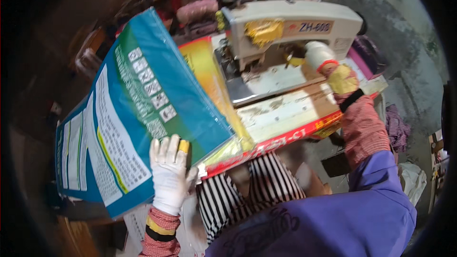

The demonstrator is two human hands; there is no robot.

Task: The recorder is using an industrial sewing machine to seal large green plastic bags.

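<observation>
A large blue and green printed bag [190, 93] lies flat, slanting across the left side and onto the sewing table. My left hand [169, 176], in a white glove with yellow tape on one finger, rests on its near edge with the fingers stretched out. A white sewing machine [266, 14] stands beyond, with a yellow cloth tied on its arm. At the right, below that arm, is my right hand [320, 54], also white-gloved. Its fingers are blurred and partly hidden; a small yellow bit [296, 61] shows beside them.
The white table top [285, 119] has a red front edge. Under the blue bag lies a yellow and red bag [200, 62]. A purple and black box [369, 59] sits right of the machine. Bundles [197, 12] crowd the back. Striped cloth [397, 126] lies at the right.
</observation>
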